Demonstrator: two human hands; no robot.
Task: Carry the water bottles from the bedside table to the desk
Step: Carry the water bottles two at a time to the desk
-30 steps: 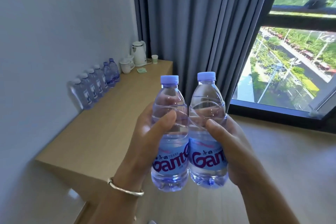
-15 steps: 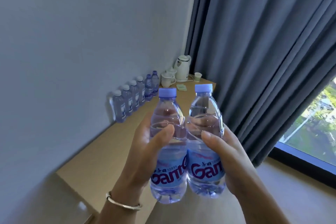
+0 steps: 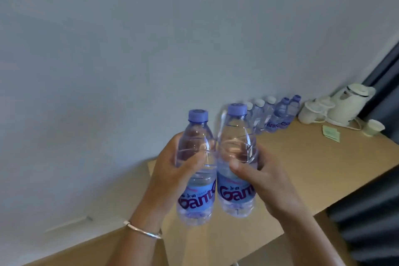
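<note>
Centre frame: left hand [image 3: 172, 170] grasps left bottle [image 3: 195, 170], right hand [image 3: 259, 177] grasps right bottle [image 3: 236, 162]. Both bottles upright, sides touching, held above the near end of the desk [image 3: 313, 168]. Row of bottles [image 3: 274, 116] stands on the desk against the wall at mid right, kettle [image 3: 349, 103] beyond.

This looks like a hotel room: at the right of the frame a plain wooden desk [image 3: 313, 164] against a bare wall carries a white kettle [image 3: 349, 104], cups [image 3: 317, 109], a row of water bottles [image 3: 274, 115] and a dark curtain [image 3: 384, 84] beside it.
</note>
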